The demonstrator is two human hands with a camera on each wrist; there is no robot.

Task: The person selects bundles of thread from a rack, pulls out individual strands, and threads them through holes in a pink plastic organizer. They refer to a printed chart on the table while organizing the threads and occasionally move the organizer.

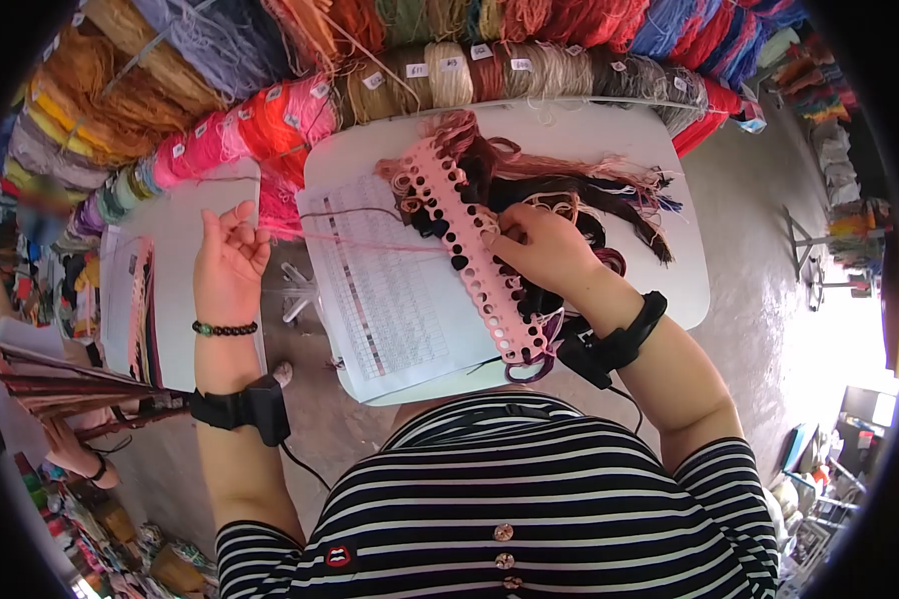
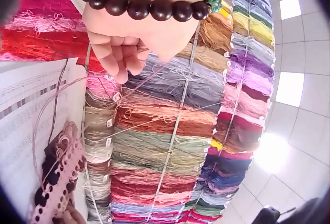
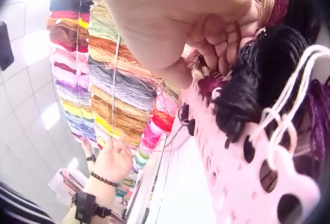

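In the head view a pink perforated thread holder (image 1: 481, 283) lies aslant over a white table (image 1: 659, 250), with dark, brown and dusty-pink skeins looped through its holes. My right hand (image 1: 549, 250) grips the holder partway along its right edge; in the right wrist view its curled fingers (image 3: 219, 46) meet the holder beside a black skein (image 3: 252, 74). Raised to the left, my left hand (image 1: 232, 262) pinches fine pink thread (image 1: 355, 241) between curled fingers. That thread stretches across to the holder. Part of the right hand's grip is hidden behind skeins.
Under the holder lies a printed chart (image 1: 385, 319). Racks of coloured skeins (image 1: 440, 80) with number tags line the table's far side. A second table (image 1: 175, 215) stands to the left, where another person's hand (image 1: 70, 449) holds a fan of threads (image 1: 70, 384).
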